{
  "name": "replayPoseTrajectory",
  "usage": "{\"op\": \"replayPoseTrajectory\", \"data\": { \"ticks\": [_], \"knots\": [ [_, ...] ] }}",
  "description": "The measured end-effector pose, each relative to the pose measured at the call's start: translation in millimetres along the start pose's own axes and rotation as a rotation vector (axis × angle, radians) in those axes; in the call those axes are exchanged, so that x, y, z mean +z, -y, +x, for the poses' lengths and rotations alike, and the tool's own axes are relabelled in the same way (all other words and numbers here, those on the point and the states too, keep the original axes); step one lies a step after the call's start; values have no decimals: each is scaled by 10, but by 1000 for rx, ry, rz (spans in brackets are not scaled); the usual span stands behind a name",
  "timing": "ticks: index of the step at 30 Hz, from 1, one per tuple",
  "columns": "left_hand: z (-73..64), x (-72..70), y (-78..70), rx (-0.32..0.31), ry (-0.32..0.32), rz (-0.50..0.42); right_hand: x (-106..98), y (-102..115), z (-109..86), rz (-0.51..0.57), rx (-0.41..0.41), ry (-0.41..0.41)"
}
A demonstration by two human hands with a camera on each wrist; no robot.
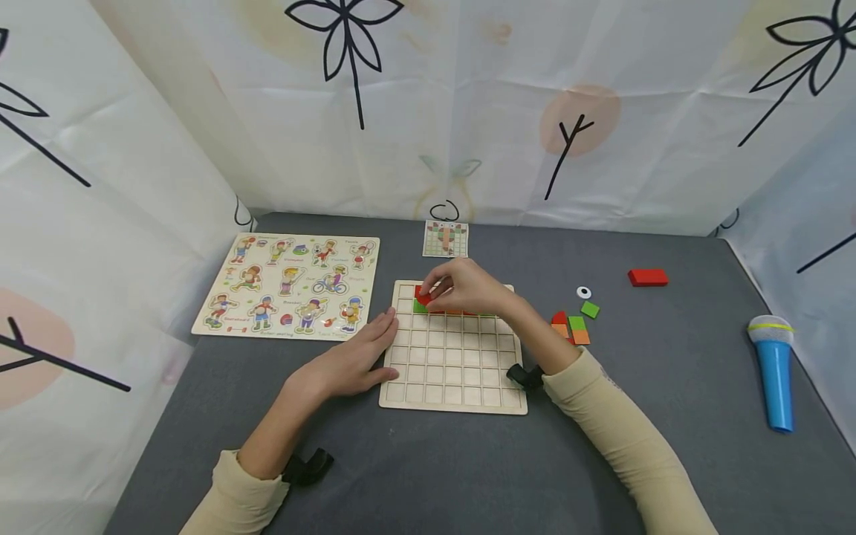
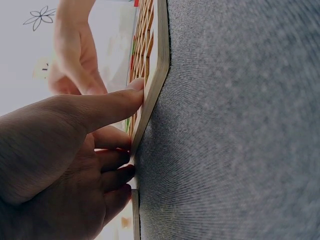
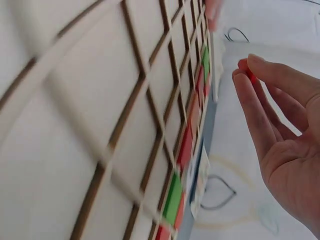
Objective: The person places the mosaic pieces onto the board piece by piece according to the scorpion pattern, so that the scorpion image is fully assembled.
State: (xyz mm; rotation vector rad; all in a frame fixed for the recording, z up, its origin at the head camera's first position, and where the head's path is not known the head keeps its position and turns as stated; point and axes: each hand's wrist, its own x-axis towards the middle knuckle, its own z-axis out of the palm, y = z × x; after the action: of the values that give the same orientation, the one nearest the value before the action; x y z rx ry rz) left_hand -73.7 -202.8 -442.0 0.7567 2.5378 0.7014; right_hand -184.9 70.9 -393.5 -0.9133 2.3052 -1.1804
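A wooden grid board (image 1: 455, 399) lies on the grey table, with red, orange and green tiles in its far row. My right hand (image 1: 464, 286) is over the board's far left part and pinches a small red block (image 3: 243, 64) between thumb and fingertips. Beneath that hand, a green tile (image 1: 420, 307) shows near the far left corner; the hand hides part of the row. My left hand (image 1: 354, 360) rests against the board's left edge, fingers extended, with its thumb (image 2: 117, 104) lying on the rim.
Behind the board stands a small pattern card (image 1: 446, 239). A picture board (image 1: 294, 286) lies at the left. To the right are several loose tiles (image 1: 576, 324), a green tile (image 1: 590, 309), a round eye piece (image 1: 584, 293), a red block (image 1: 648, 278) and a blue toy microphone (image 1: 776, 383).
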Motion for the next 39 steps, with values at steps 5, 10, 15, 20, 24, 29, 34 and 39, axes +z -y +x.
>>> {"op": "replayPoseTrajectory", "data": {
  "ticks": [5,10,15,20,24,29,34,39],
  "knots": [
    [-1,3,8,13,-2,14,139,32,203,-72,-14,22],
    [-56,-137,-204,-6,30,11,203,60,333,-139,-2,36],
    [-28,-41,-44,6,3,11,231,75,404,-162,37,61],
    [10,43,86,16,-17,2,245,97,433,-198,56,83],
    [-33,-68,-80,18,6,-5,256,112,443,-216,53,87],
    [-57,-109,-140,33,9,-14,281,110,468,-264,21,110],
    [-19,-23,-9,42,-14,-6,287,104,477,-331,0,129],
    [-38,-87,-125,23,3,21,288,111,467,-365,-18,124]
  ]
}}
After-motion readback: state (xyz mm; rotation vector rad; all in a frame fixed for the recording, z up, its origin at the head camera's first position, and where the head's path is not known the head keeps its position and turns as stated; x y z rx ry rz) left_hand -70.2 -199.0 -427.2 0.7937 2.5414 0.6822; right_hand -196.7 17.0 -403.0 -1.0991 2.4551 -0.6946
